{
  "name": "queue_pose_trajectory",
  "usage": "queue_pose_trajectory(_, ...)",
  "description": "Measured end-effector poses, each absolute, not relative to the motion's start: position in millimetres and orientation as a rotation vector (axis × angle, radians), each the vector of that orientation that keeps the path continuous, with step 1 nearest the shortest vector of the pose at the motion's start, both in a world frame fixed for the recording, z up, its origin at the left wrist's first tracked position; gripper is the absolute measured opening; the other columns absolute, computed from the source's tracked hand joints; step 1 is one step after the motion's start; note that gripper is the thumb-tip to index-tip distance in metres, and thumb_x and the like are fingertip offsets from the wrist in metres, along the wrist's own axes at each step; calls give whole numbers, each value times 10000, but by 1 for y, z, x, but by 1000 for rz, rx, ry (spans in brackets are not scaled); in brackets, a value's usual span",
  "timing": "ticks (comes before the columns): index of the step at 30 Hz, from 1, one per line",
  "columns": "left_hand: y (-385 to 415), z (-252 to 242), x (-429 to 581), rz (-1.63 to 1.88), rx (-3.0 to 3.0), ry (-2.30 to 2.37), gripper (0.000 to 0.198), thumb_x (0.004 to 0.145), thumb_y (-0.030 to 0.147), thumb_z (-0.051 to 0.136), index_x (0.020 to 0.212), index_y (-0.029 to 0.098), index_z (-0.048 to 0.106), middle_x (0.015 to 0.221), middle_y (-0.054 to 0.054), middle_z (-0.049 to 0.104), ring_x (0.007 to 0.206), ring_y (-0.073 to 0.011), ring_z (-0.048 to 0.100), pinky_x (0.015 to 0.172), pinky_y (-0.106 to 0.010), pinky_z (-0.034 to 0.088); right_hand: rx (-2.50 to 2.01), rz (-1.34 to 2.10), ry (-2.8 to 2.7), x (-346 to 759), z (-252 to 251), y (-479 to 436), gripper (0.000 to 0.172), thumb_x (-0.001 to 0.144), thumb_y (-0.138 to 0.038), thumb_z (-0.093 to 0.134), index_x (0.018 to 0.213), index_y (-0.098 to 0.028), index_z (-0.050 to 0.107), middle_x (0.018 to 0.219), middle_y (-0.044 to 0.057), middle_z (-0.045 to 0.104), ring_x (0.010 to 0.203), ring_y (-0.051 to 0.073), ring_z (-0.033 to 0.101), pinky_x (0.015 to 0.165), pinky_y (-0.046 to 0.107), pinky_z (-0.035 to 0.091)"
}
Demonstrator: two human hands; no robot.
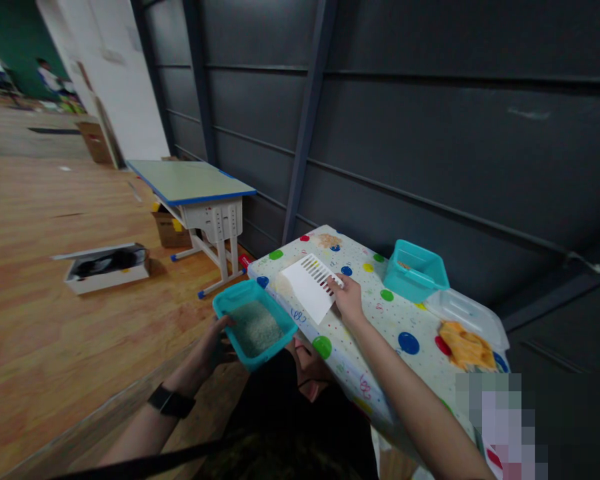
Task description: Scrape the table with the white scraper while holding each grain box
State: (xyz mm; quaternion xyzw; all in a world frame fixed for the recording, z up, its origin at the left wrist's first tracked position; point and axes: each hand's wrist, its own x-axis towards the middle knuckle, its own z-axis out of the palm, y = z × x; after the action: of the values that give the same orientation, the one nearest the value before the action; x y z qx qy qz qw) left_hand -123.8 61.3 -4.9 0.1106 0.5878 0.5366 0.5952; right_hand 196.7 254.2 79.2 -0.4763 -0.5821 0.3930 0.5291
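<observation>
My left hand (217, 343) grips the near-left rim of a turquoise plastic tub (254, 363), held beside the table's front-left edge. White rice-like grains (260, 325) cover the tub's bottom. In my right hand (347, 299) is a flat white slotted scoop (311, 293), its row of slots towards the back of the table. The scoop lies low over the tabletop, pointing left; I cannot tell whether it touches the cloth. Pale grains (283, 285) show just left of the scoop. A small heap of tan bits (329, 241) lies near the back corner.
The spotted tablecloth (375, 333) covers the table. A second turquoise tub (414, 283) stands at the back right, near a clear lid (473, 313) and an orange cloth (465, 343). A dark panelled wall (430, 153) runs behind. A desk (195, 183) and an open box (110, 272) are leftward.
</observation>
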Motion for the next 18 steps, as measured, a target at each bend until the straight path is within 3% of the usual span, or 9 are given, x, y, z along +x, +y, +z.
queue_pose_trajectory(7, 58, 3, -112, 1306, 287, 1410, 570, 818, 508, 919, 1284, 302, 663, 925, -26, 750, 777, -328, 825, 644, -411, 684, -1143, 913, -1382, 190, 94, 267, 437, 774, -695, 905, 851, -274, 817, 748, 46, 825, 739, 289, 725, 764, 411, 579)
queue_pose_trajectory(11, 58, 9, -106, 1314, 258, 1449, 604, 815, 475, 887, 1354, 303, 676, 968, -57, 788, 793, -359, 826, 681, -481, 705, -1176, 884, -1441, 183, 94, 272, 414, 803, -679, 912, 803, -281, 801, 711, 24, 807, 728, 287, 732, 787, 414, 596)
queue_pose_trajectory(14, 57, 9, -106, 1309, 261, 1423, 681, 789, 480, 936, 1390, 309, 664, 1028, -72, 809, 811, -368, 840, 674, -467, 687, -1176, 919, -1453, 178, 88, 266, 388, 789, -661, 890, 794, -282, 803, 717, 33, 818, 712, 280, 726, 738, 392, 574)
queue_pose_trajectory(18, 54, 7, -106, 1329, 288, 1374, 641, 809, 521, 966, 1322, 307, 645, 983, -43, 782, 778, -335, 824, 687, -443, 676, -1096, 1002, -1479, 173, 83, 247, 431, 770, -712, 871, 788, -287, 801, 728, 48, 821, 686, 276, 706, 701, 391, 543)
